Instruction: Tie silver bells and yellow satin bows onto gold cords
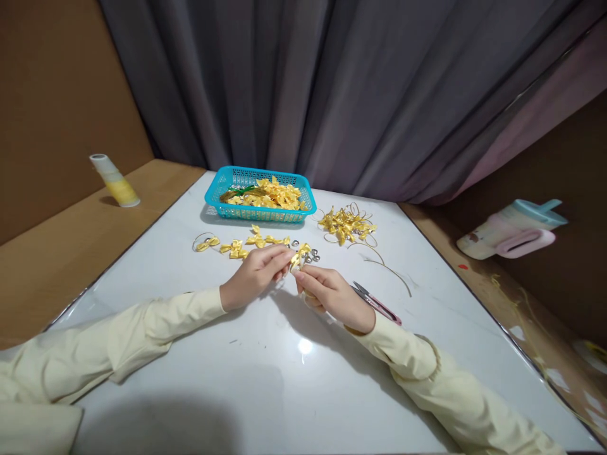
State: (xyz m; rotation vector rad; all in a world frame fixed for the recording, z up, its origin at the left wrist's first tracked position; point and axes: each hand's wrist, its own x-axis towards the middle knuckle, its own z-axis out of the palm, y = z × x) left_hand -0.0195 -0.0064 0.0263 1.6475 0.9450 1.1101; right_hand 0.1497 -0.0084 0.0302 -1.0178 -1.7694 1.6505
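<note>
Over the middle of the white table, my left hand (263,268) and my right hand (334,294) meet with fingertips pinched. Between them is a small yellow ribbon bow (301,251), partly hidden by the fingers. A thin pale cord seems to loop under my right fingers, but its path is unclear. Just beyond the hands lie several small silver bells (313,255). Loose yellow bows (234,248) are spread to the left, one beside a cord loop (203,240). Pink-handled thread snips (377,303) rest by my right wrist.
A blue plastic basket (260,218) filled with yellow bows stands at the back. To its right is a pile of bows with gold cords (348,224), with loose cord pieces (393,272) nearby. A yellow thread spool (118,183) stands left, a lidded cup (512,227) right.
</note>
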